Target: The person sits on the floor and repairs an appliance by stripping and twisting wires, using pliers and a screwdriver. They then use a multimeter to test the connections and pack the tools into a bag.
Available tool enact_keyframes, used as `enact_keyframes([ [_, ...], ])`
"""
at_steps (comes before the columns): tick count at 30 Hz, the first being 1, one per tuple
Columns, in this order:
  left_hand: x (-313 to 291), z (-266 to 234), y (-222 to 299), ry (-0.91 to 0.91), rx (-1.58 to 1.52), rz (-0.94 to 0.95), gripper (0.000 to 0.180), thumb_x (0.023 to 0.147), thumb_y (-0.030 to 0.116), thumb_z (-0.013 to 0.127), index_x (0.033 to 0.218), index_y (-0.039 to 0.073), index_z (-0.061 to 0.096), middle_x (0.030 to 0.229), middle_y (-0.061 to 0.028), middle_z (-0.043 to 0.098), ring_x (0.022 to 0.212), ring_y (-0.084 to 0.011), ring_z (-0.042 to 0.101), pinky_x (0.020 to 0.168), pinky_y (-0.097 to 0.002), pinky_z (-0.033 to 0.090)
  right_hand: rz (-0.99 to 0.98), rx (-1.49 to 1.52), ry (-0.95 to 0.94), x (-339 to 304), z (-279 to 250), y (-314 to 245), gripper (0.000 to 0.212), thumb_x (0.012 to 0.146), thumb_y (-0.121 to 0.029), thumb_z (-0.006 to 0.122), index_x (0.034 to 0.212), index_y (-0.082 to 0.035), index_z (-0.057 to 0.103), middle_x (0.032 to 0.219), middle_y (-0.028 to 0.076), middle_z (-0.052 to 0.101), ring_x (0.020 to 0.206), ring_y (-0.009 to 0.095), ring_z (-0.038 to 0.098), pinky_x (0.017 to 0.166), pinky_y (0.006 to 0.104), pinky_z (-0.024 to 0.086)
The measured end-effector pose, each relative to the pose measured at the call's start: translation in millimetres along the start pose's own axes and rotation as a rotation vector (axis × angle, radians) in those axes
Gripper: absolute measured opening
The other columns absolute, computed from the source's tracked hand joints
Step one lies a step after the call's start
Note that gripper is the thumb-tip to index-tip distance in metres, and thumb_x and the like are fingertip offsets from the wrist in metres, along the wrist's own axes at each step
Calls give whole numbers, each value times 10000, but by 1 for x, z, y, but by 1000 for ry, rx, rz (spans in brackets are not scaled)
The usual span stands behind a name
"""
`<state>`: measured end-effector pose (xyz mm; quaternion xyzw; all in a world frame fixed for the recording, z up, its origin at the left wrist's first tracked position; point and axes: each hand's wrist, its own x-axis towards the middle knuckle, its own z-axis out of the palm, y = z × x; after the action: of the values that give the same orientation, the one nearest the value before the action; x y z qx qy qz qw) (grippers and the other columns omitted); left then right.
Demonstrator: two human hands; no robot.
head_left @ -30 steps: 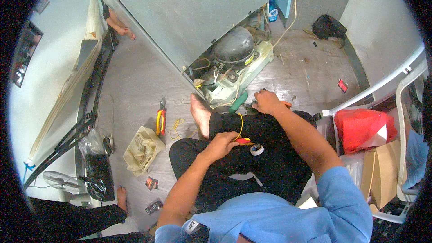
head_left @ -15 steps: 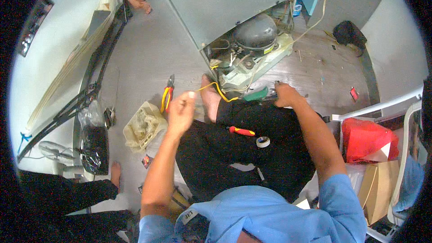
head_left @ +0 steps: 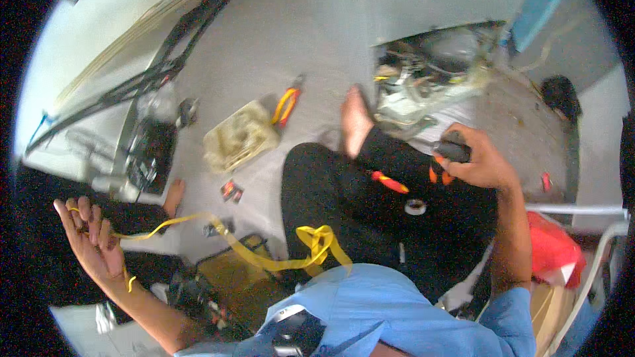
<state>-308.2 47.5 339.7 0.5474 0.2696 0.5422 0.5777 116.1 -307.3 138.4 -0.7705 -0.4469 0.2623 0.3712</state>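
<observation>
I sit on the floor with black trousers and a bare foot [head_left: 356,121] toward an open appliance compartment [head_left: 430,73]. My left hand [head_left: 92,235] is stretched far out to the left, fingers pinching a long yellow wire [head_left: 264,259] that runs back to a tangle near my chest. My right hand [head_left: 473,158] grips a dark tool with orange handles [head_left: 451,153] over my right knee. A red and yellow screwdriver [head_left: 390,182] and a roll of tape [head_left: 415,207] rest on my lap.
Red and yellow pliers [head_left: 286,106] and a yellowish cloth [head_left: 239,136] lie on the grey floor. A black bag [head_left: 149,152] and another person's bare foot [head_left: 173,195] are at the left. A red box [head_left: 552,248] stands at the right.
My left hand has swung from near my foot far out to the left, drawing the yellow wire with it. My right hand stays by my knee. The view has tilted.
</observation>
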Motion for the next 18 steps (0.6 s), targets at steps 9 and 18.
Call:
enact_keyframes([
  [9, -124, -245, 43, 60, 1669, -1027, 389, 908, 410, 685, 767, 47, 700, 669, -62, 647, 502, -156, 564, 450, -310, 468, -59, 557, -191, 36, 91, 5, 337, 801, -168, 718, 1064, -29, 558, 873, 68, 669, 788, 174, 667, 732, 306, 540],
  [18, -287, -499, 19, -119, 2478, -1411, 343, 787, 392, 747, 987, 114, 767, 1080, -137, 727, 990, -291, 700, 828, -405, 559, 21, 591, -155, 22, 86, -6, 307, 814, -133, 700, 1070, -22, 572, 891, 65, 668, 792, 164, 657, 715, 300, 528],
])
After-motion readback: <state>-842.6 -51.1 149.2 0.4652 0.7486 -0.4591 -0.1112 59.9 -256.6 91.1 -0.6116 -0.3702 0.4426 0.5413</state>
